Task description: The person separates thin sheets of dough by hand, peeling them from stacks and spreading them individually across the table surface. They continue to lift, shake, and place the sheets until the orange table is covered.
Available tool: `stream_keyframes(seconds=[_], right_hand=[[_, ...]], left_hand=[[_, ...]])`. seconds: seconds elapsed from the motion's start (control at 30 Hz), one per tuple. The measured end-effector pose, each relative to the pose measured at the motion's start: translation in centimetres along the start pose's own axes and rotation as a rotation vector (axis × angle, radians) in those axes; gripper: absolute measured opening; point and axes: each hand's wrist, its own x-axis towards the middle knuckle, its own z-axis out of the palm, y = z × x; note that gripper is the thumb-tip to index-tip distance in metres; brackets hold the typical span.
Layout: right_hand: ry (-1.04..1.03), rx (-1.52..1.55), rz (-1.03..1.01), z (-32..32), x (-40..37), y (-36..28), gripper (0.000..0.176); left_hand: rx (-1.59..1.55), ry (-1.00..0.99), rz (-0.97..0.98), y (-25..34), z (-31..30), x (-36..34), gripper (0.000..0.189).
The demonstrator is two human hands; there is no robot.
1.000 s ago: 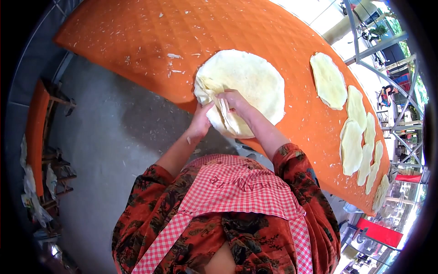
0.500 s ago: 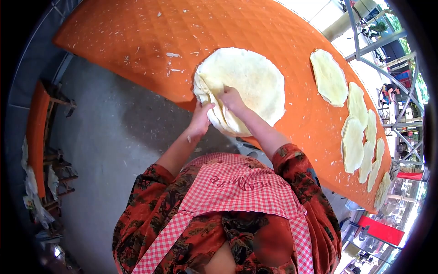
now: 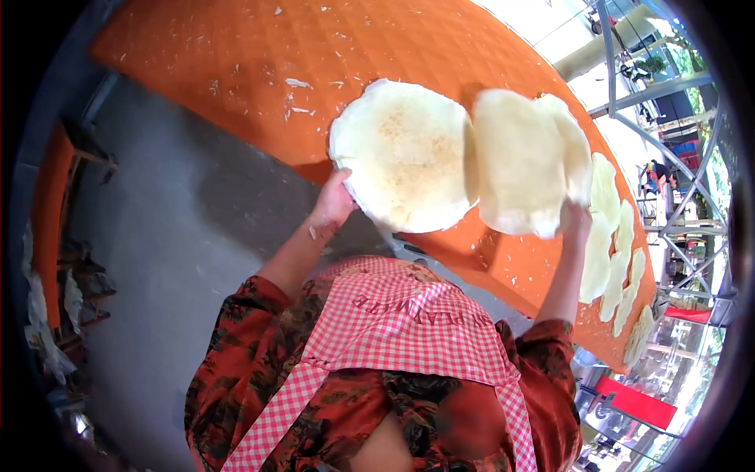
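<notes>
R hand [image 3: 576, 219] gripped one thin sheet [image 3: 519, 161] by its lower edge, up in the air just right of the stack [image 3: 401, 153]. L hand [image 3: 334, 203] clasped the stack's near-left rim, where it overhung the cloth [image 3: 236, 63] edge. Risks, prob.: the sheet looked thin & floppy, so it could tear or fold at the pinch, and the stack could slide off w/ that overhang. Count: 2 hands, 1 stack, 1 lifted sheet, approx. 6 sheets in a row [image 3: 609, 236] at right; overlap made the exact no. unclear.
</notes>
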Motion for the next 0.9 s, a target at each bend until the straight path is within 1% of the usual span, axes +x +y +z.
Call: stream_keyframes(seconds=[0.03,0.07,0.1,0.13,0.17,0.2,0.23,0.27,0.3,0.33,0.37,0.43,0.5,0.53,0.63,0.67,0.77,0.8,0.87,0.9], right_hand=[[-0.192,0.532,0.719,0.6,-3.0,3.1,0.032],[-0.127,0.595,1.215,2.2,-6.0,6.1,0.036],[-0.035,0.328,1.055,1.3,-7.3,4.8,0.04],[0.058,0.069,0.883,0.9,-8.2,1.7,0.044],[0.152,-0.181,0.697,0.4,-7.6,-2.7,0.049],[0.067,0.177,0.795,-0.6,-4.8,-9.0,0.059],[-0.112,0.531,0.79,-1.5,-2.3,-15.6,0.056],[-0.305,0.855,0.836,-2.5,0.3,-22.2,0.052],[-0.486,1.141,0.655,-1.8,1.5,-26.6,0.056],[-0.527,1.04,0.407,-0.4,2.3,-30.4,0.065],[-0.392,0.957,0.072,2.2,2.4,-33.5,0.07],[-0.45,0.882,0.012,2.1,4.5,-38.7,0.061],[-0.556,0.838,0.021,2.1,5.9,-39.6,0.06],[-0.608,0.812,0.022,2.3,6.2,-40.1,0.059],[-0.582,0.902,-0.005,2.7,6.3,-39.6,0.048],[-0.631,0.959,0.061,2.8,6.3,-39.2,0.045],[-0.766,1.126,0.261,4.0,6.6,-38.2,0.036],[-0.721,1.134,0.199,4.9,6.5,-37.8,0.033],[-0.633,1.153,0.081,6.6,6.0,-37.0,0.026],[-0.614,1.054,0.069,6.5,6.1,-37.0,0.025]], left_hand=[[-0.089,-0.058,-0.049,0.3,-0.8,0.3,0.055],[-0.174,-0.117,-0.1,0.4,-1.4,0.4,0.055],[-0.167,-0.137,-0.111,0.4,-1.4,0.1,0.054],[-0.16,-0.161,-0.12,0.5,-1.2,-0.1,0.054],[-0.152,-0.188,-0.122,0.7,-0.9,0.3,0.054],[-0.149,-0.221,-0.142,0.6,-1.2,0.6,0.055],[-0.113,-0.202,-0.135,0.5,-0.9,0.4,0.055],[-0.071,-0.187,-0.128,0.6,-0.2,0.2,0.056],[-0.029,-0.176,-0.117,0.7,0.4,0.4,0.057],[0.012,-0.157,-0.11,0.6,0.7,0.5,0.056],[0.05,-0.136,-0.096,0.5,0.9,0.5,0.055],[0.1,-0.105,-0.071,0.6,0.8,0.9,0.055],[0.114,-0.086,-0.056,0.4,0.5,1.0,0.057],[0.166,-0.044,-0.052,0.5,0.5,0.8,0.059],[0.088,-0.038,-0.091,0.6,0.9,0.1,0.057],[0.029,-0.074,-0.113,0.5,0.0,0.3,0.061],[0.102,-0.143,-0.07,0.6,0.1,-0.4,0.067],[0.089,-0.166,-0.059,0.7,0.4,-0.2,0.07],[0.106,-0.142,-0.01,0.4,1.3,0.0,0.066],[0.117,-0.128,0.015,0.3,1.7,0.0,0.064]])
